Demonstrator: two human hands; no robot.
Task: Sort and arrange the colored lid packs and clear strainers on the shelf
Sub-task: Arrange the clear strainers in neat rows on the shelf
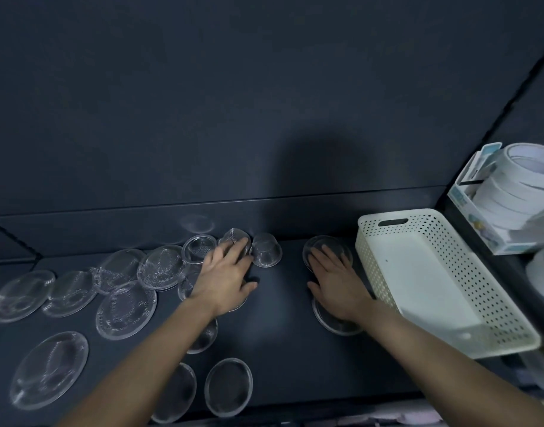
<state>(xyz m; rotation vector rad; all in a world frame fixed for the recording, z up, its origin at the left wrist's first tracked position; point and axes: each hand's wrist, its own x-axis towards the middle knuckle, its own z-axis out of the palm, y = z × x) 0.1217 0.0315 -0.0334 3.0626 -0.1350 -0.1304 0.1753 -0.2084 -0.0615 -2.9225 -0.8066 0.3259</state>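
— Where are the hands?

— Both are on the dark shelf [280, 306]. The left hand [224, 277] reaches toward the back. Its fingers are nearly straight and laid over a domed mesh strainer [238, 238], and its thumb is spread out to the side. It grips nothing.

— And the other?

— The right hand [336, 283] lies flat with its fingers spread. The fingertips rest on a round clear strainer [316, 243] near the back wall, and the wrist covers part of a second clear strainer [332, 326].

— The rest of the strainers?

— Another mesh cup [266, 249] stands just right of the domed one, perhaps touching it; the blur leaves that unsure. A loose cluster of flat strainers [126, 306] spreads to the left, and several of them overlap. An oval pair [229, 386] lies apart from the cluster at the front edge.

— And on the right side?

— A white perforated basket [486, 288] sits just beside the right hand, with its handle slot toward the back. Beyond it stand white rolls in card packs [507, 195].
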